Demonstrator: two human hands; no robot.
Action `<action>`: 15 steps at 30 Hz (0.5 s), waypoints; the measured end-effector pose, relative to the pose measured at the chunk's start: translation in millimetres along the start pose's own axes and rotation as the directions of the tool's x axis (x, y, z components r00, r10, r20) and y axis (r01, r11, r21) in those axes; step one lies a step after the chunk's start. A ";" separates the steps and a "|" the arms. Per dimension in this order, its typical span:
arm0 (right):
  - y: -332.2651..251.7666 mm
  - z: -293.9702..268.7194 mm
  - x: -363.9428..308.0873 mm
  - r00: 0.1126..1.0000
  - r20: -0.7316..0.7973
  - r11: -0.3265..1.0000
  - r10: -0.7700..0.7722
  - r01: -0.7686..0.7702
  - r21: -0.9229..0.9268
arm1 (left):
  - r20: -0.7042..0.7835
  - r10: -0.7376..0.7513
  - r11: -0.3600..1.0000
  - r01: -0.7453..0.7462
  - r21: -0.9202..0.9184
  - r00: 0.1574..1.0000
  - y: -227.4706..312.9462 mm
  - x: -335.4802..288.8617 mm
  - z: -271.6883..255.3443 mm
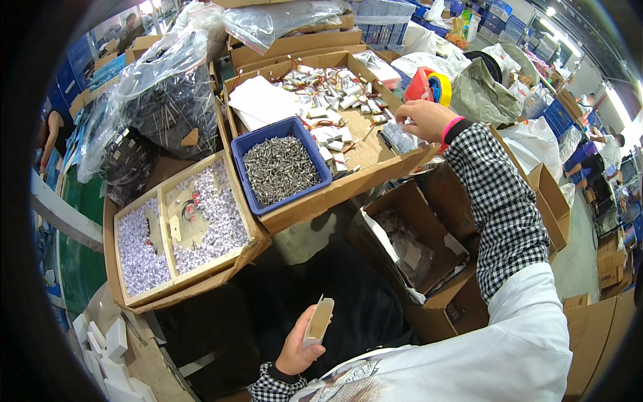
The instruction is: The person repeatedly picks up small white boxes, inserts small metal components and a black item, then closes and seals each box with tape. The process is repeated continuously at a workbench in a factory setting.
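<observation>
Work looks like getting a part: the right hand point(423, 120) curls by the clear bag point(400, 138) in the cardboard tray point(348, 191); I can't tell if it grips anything. The left hand point(299, 345) holds a small pale case point(319, 323). Next likely needs a careful pinch.

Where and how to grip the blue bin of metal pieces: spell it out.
Grip the blue bin by opposite sides of its rim, left hand and right hand coming from above: it stands open-topped, and its loose metal pieces would likely spill if tilted. The left hand should first release its pale case.
</observation>
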State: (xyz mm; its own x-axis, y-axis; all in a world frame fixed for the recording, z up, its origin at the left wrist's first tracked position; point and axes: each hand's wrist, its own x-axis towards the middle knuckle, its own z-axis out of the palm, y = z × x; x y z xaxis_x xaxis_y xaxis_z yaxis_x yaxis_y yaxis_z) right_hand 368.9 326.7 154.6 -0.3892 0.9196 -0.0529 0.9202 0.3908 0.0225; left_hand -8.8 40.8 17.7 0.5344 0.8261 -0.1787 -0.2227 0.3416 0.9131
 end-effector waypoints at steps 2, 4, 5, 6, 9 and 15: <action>2.7 -4.9 5.5 0.998 0.065 1.000 -0.004 0.004 0.011 | -0.004 -0.015 1.000 0.015 0.004 1.000 -0.9 -0.6 0.2; 4.3 -12.7 9.1 0.994 0.107 1.000 -0.004 0.004 0.005 | -0.019 -0.038 0.999 0.038 0.000 0.999 -1.7 -0.8 -0.8; 4.1 -16.3 11.0 0.991 0.132 1.000 -0.007 0.008 -0.005 | -0.018 -0.017 1.000 0.016 -0.012 1.000 -1.9 -0.7 -1.6; 4.1 -20.1 12.5 0.994 0.108 1.000 -0.020 0.021 -0.006 | -0.020 -0.011 1.000 0.010 -0.026 1.000 -2.1 -0.2 -2.6; 8.4 -31.3 15.4 0.980 0.200 0.997 -0.011 0.027 -0.078 | -0.049 -0.024 0.998 0.021 -0.066 0.998 -1.3 1.9 -5.0; 23.0 -43.2 7.4 0.986 0.100 0.985 -0.137 0.124 0.122 | -0.103 -0.101 0.987 0.087 -0.134 0.990 1.5 8.8 -3.3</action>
State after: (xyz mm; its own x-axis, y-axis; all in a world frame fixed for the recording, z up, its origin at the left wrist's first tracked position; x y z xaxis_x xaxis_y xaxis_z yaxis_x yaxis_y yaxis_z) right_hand 385.3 344.2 197.9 -0.5054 0.8488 -0.1554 0.8628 0.4942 -0.1065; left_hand -7.2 50.1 16.2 0.4676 0.8291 -0.3064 -0.2829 0.4688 0.8368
